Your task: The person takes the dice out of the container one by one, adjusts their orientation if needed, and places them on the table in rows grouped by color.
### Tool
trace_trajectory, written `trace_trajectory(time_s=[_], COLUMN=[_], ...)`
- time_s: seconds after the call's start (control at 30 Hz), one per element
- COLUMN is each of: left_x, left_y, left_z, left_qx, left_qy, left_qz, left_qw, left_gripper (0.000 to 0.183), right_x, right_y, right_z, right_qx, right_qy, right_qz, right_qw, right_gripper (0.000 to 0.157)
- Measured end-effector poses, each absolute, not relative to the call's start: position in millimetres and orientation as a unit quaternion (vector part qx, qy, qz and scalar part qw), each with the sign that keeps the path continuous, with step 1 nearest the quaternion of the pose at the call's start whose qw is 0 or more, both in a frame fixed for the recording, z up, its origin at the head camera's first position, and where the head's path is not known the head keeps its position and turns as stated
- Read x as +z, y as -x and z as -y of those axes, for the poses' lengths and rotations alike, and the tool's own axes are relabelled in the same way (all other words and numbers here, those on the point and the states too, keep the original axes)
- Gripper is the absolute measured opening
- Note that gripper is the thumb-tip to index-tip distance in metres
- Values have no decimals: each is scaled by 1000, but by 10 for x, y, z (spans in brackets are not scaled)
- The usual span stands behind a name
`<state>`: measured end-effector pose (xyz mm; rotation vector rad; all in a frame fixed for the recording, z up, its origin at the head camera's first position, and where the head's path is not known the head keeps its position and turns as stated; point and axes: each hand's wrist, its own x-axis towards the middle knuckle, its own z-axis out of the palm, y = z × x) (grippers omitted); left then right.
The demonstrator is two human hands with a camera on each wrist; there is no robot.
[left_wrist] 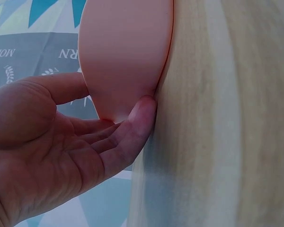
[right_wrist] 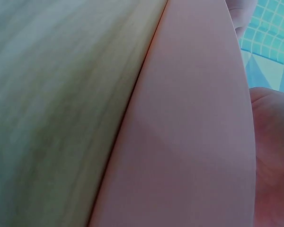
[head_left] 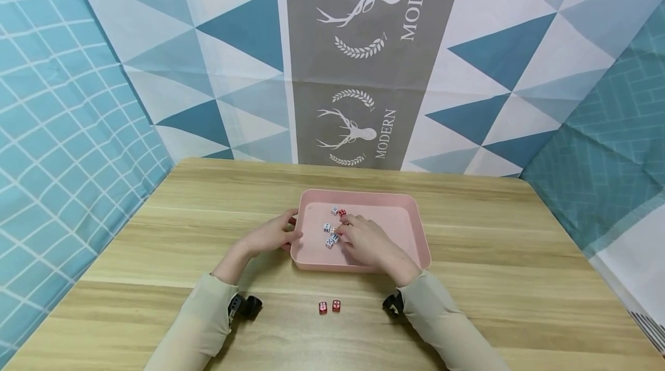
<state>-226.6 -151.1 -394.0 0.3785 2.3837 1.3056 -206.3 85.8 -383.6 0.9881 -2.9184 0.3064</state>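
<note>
A shallow pink tray sits on the wooden table. My left hand holds its left end; in the left wrist view, the thumb reaches the rim and the fingers curl against the tray's outer wall. My right hand reaches over the front rim, fingertips down among the dice. White dice and red dice lie in the tray's left half. Whether the right fingers pinch a die is hidden. In the right wrist view, the tray wall covers most of the right hand.
Two red dice lie side by side on the table, in front of the tray and between the forearms. A patterned cloth hangs behind the table's far edge. Each wrist wears a black strapped device.
</note>
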Motion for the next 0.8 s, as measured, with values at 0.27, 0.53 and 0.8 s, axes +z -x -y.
trace_trajectory(time_s=[0.27, 0.53, 0.8], left_x=[-3934, -3934, -3938], left_y=[2267, 2267, 2252], left_z=[1509, 1520, 1520], left_qx=[467, 470, 472], left_qy=[-134, -139, -145], left_qz=[-852, -849, -847], left_qw=[195, 194, 197], left_gripper=[59, 58, 60], right_x=[-3838, -3835, -3853], right_y=[2067, 2086, 2125], right_z=[-858, -844, -856], right_qx=[102, 99, 91], right_qy=[-311, -308, -306], right_qz=[945, 946, 946], right_qw=[15, 30, 60], right_gripper=[19, 13, 23])
